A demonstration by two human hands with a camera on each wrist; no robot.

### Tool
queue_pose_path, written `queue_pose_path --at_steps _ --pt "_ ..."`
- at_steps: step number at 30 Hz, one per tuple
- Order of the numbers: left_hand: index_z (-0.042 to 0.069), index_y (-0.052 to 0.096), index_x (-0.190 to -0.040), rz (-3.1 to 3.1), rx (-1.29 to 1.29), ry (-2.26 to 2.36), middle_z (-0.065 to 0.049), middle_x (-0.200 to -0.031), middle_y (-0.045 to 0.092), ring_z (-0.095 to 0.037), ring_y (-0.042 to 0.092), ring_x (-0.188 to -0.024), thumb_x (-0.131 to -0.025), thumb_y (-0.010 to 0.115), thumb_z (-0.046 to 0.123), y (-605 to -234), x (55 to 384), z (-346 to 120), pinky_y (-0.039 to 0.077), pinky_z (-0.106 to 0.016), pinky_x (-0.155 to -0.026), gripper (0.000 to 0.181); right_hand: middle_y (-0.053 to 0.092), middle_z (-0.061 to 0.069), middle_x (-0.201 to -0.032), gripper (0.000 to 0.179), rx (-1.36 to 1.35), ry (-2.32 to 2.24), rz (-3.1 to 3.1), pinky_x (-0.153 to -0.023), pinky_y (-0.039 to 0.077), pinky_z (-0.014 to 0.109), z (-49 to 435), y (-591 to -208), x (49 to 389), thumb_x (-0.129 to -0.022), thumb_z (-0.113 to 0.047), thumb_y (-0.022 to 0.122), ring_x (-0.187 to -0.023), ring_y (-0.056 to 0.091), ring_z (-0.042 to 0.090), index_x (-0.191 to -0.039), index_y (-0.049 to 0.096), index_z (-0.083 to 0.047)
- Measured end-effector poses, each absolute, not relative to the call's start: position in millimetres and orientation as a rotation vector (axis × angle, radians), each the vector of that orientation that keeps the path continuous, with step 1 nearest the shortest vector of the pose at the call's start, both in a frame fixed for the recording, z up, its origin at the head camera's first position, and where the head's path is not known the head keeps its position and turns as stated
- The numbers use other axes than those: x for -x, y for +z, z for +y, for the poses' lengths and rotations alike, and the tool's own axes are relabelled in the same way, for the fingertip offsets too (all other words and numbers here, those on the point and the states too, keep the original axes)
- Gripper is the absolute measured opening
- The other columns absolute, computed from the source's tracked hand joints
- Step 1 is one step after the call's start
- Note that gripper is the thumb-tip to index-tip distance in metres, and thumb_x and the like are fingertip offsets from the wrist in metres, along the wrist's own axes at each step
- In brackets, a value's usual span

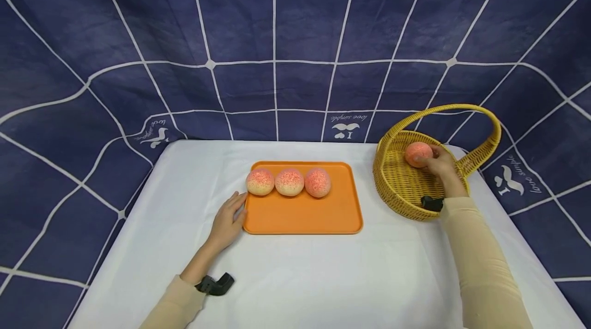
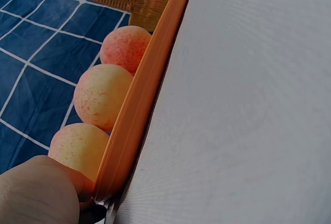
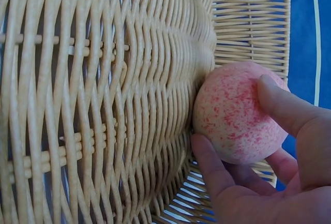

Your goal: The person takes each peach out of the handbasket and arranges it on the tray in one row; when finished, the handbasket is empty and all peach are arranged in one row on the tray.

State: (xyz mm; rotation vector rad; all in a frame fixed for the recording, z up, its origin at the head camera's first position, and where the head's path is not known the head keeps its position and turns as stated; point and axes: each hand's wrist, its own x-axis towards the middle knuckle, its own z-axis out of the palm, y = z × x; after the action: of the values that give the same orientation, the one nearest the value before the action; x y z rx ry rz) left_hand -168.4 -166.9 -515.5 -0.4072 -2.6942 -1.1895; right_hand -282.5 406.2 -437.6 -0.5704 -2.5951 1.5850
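Observation:
Inside the yellow wicker basket [image 1: 383,180], my right hand [image 1: 440,165] holds a pink peach [image 1: 418,154]. The right wrist view shows thumb and fingers curled round this peach [image 3: 240,113], which is close against the woven basket [image 3: 103,100]. My left hand [image 1: 228,221] rests at the left edge of an orange tray [image 1: 302,216], its fingers fairly straight and touching the rim. Three peaches sit in a row along the tray's far side: a left peach [image 1: 260,181], a middle peach [image 1: 289,181] and a redder right peach [image 1: 317,182].
The basket's tall arched handle [image 1: 485,113] rises over its opening, to the right of the tray. A white cloth [image 1: 323,277] covers the table. Behind it hangs a dark blue curtain [image 1: 304,36] with white grid lines.

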Motion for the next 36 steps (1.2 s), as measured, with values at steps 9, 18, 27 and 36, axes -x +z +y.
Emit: queue_pose_path --at_steps 9,18,27,36 --pt "-0.004 0.048 -0.141 -2.706 0.405 -1.191 -0.022 -0.146 0.048 -0.041 0.034 -0.142 -0.096 0.054 0.007 -515.9 169.3 -167.3 0.024 -0.060 -0.117 0.046 0.048 0.006 -0.111 0.079 0.560 1.611 -2.527 -0.063 0.059 0.020 399.2 -426.9 279.3 -0.088 -0.011 0.069 -0.065 0.055 -0.006 -0.152 0.025 0.003" --pt "-0.004 0.048 -0.140 -2.712 0.398 -1.190 -0.022 -0.145 0.049 -0.041 0.034 -0.142 -0.096 0.055 0.007 -516.3 169.2 -168.0 0.025 -0.060 -0.117 0.046 0.048 -0.004 -0.104 0.078 0.578 1.627 -2.442 -0.066 0.059 0.019 396.4 -408.8 273.9 -0.088 -0.011 0.070 -0.067 0.055 -0.008 -0.153 0.027 0.000" --pt "-0.004 0.047 -0.141 -2.719 0.398 -1.174 -0.022 -0.146 0.048 -0.041 0.034 -0.142 -0.096 0.054 0.007 -517.5 169.8 -168.1 0.024 -0.058 -0.118 0.047 0.046 -0.007 -0.112 0.085 0.544 1.555 -2.519 -0.068 0.056 0.013 398.6 -380.6 249.5 -0.088 -0.027 0.072 -0.082 0.052 -0.005 -0.156 0.023 -0.008" --pt "-0.006 0.048 -0.140 -2.704 0.409 -1.169 -0.023 -0.145 0.048 -0.042 0.036 -0.141 -0.096 0.054 0.008 -517.0 171.1 -167.9 0.026 -0.060 -0.117 0.046 0.044 -0.013 -0.110 0.083 0.515 1.550 -2.520 -0.070 0.054 0.010 379.0 -362.0 213.3 -0.087 -0.028 0.075 -0.089 0.050 0.000 -0.155 0.029 -0.016"
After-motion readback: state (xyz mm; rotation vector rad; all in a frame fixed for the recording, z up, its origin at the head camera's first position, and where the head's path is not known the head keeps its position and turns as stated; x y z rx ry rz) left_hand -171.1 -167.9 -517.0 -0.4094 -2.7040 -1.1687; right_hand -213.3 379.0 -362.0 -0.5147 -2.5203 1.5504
